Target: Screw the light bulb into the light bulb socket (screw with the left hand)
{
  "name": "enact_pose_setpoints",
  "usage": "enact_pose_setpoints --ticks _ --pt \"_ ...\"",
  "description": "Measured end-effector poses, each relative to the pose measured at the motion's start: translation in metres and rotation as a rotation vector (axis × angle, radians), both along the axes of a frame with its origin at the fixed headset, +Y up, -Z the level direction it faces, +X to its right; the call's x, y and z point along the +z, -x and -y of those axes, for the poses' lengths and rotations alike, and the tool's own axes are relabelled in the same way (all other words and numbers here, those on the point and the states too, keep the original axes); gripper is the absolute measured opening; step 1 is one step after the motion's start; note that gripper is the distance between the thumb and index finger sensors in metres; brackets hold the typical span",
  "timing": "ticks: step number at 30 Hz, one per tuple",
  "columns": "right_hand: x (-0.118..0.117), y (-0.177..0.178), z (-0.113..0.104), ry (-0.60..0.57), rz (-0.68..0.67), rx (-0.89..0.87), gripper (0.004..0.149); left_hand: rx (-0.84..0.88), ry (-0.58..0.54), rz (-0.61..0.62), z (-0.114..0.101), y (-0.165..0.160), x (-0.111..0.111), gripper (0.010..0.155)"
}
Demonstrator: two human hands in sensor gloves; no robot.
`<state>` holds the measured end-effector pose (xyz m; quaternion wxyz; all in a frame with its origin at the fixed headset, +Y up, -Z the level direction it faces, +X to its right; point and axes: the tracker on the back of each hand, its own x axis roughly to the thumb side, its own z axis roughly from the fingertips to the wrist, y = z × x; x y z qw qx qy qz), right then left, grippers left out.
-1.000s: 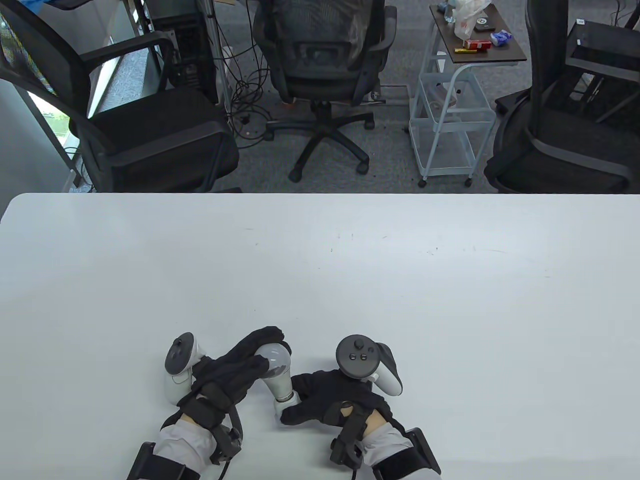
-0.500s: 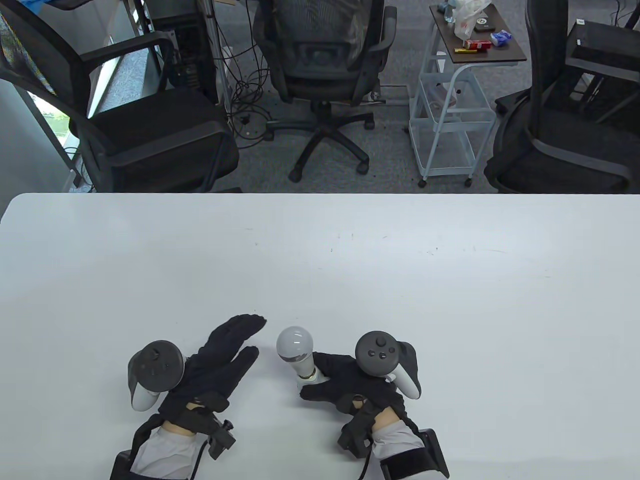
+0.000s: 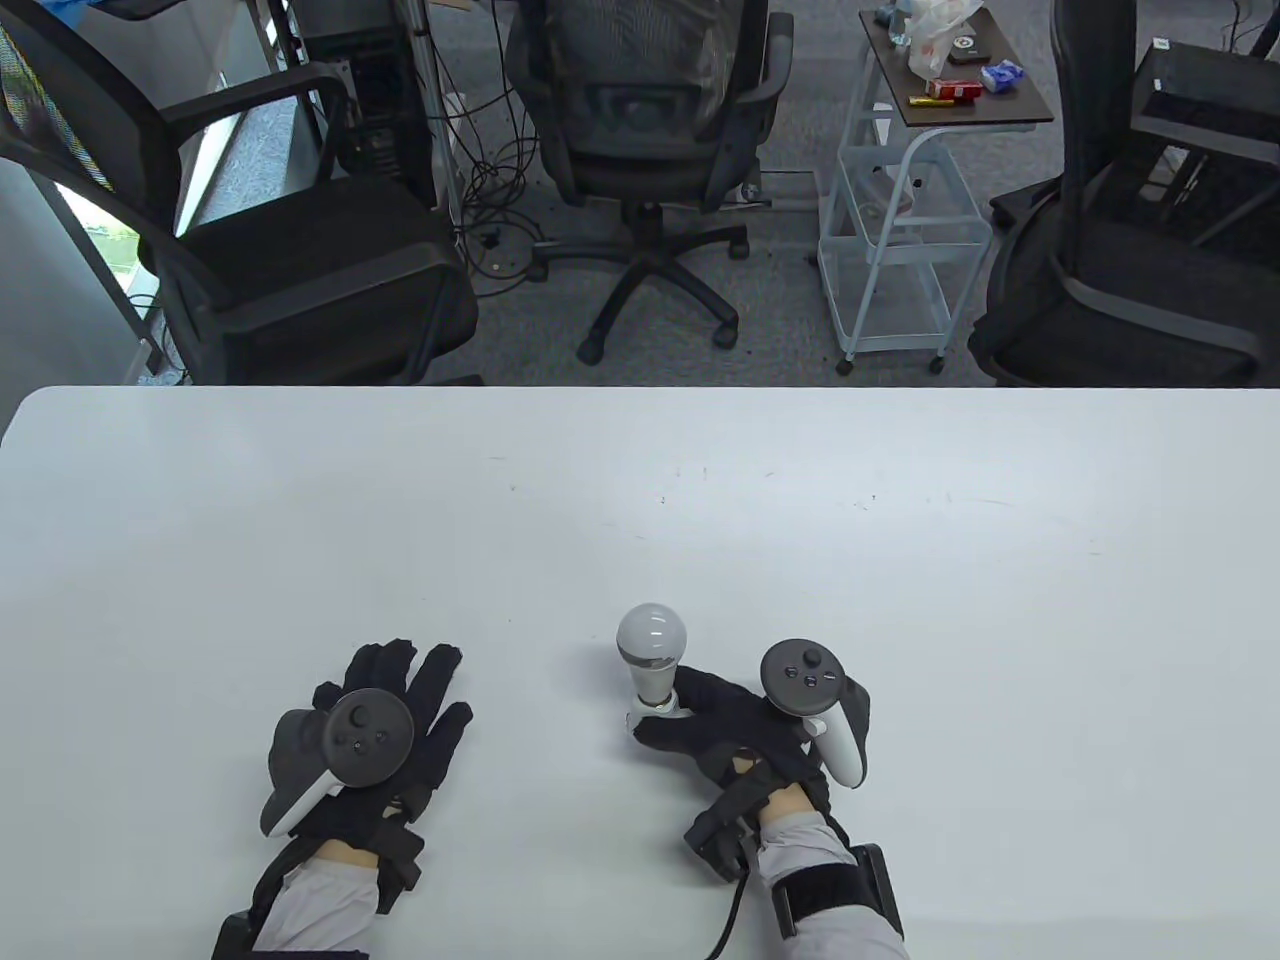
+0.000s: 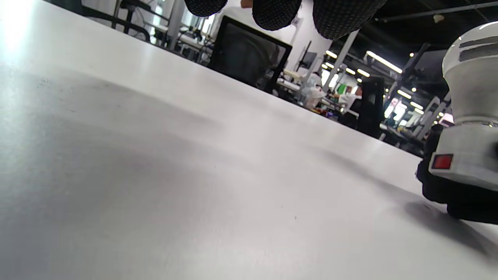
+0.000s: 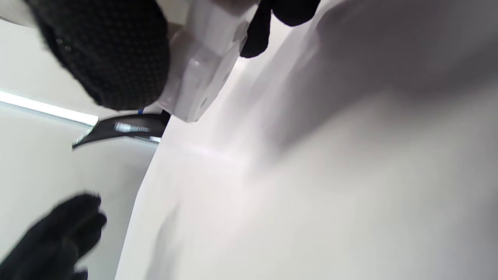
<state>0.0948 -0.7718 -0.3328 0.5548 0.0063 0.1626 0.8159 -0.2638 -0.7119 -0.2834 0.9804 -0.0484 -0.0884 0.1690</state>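
Surface: a white table (image 3: 640,520), smooth and matte, with rounded far corners and a few faint dark specks; black mesh office chairs (image 3: 640,120) and a pale wire cart (image 3: 895,250) stood on grey carpet beyond it.
Light bulb: (image 3: 651,645) a frosted globe on a tapered white neck, upright near the table's front edge, seated in the socket.
Socket: (image 3: 655,712) a blocky white plastic body; the left wrist view showed a small red rectangle on its side (image 4: 463,163).
Right hand: (image 3: 735,735) in a black knit glove, fingers wrapped around the socket and gripping it against the table.
Left hand: (image 3: 400,730) in a matching glove, lying flat with fingers spread and holding nothing, well apart from the bulb.
Trackers: rounded, dark-faced, white-handled units, one strapped on each hand (image 3: 340,750).
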Motion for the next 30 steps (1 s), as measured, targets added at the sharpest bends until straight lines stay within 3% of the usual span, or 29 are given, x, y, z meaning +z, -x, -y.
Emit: enact_pose_setpoints --ticks 10,16,25,30 --pt "-0.072 -0.027 0.009 0.112 0.304 0.037 0.063 0.034 0.042 0.027 0.000 -0.004 -0.003 0.069" --pt "-0.100 -0.023 0.009 0.166 0.405 0.101 0.062 0.037 0.052 0.019 0.001 -0.003 -0.007 0.070" --pt "-0.115 -0.004 0.011 0.246 0.416 0.280 0.065 0.034 0.052 0.022 0.001 -0.005 -0.010 0.070" --pt "-0.114 -0.003 0.016 0.278 0.369 0.266 0.066 0.033 0.048 0.029 0.001 -0.006 -0.011 0.069"
